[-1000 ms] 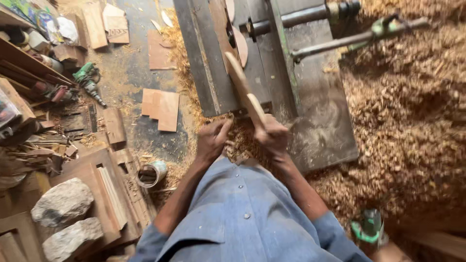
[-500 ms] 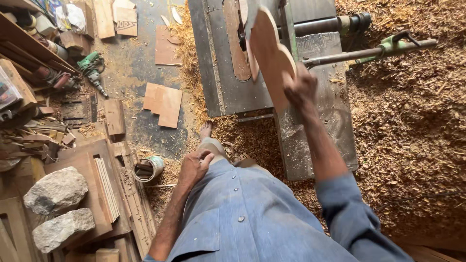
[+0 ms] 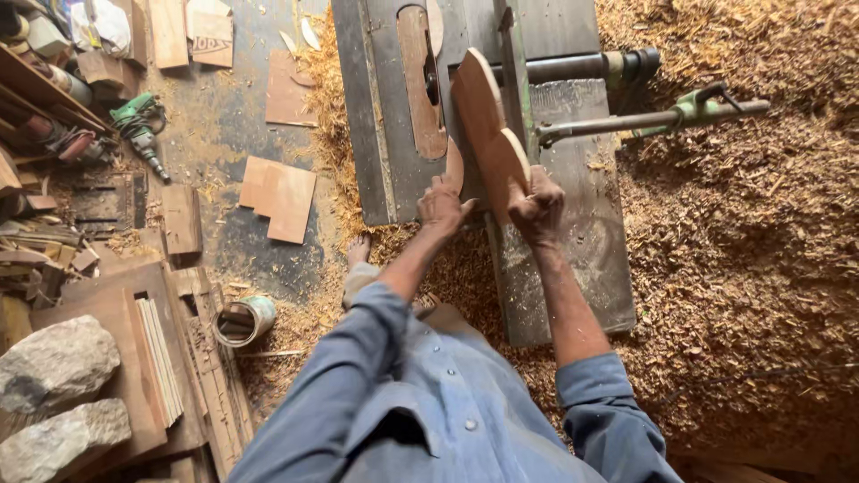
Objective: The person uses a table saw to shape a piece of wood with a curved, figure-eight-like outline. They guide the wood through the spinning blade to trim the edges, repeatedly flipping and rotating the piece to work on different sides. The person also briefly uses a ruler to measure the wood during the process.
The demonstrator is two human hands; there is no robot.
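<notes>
A rounded, paddle-shaped wooden board (image 3: 488,134) lies on the dark table saw top (image 3: 376,116). My right hand (image 3: 535,204) grips the board's near rounded end. My left hand (image 3: 444,201) rests flat against the board's left edge, fingers pointing up. A second curved wooden piece (image 3: 419,80) lies on the table left of the saw slot. Both arms wear blue sleeves.
Thick sawdust (image 3: 743,250) covers the ground to the right. A green-handled metal bar (image 3: 653,118) juts out from the saw. Wooden offcuts (image 3: 279,197), a green power drill (image 3: 139,125), a tin can (image 3: 243,320) and two stones (image 3: 55,362) sit at left.
The board was raised in my right hand alone; now it is down on the saw table and my left hand has come up from my lap to its left edge.
</notes>
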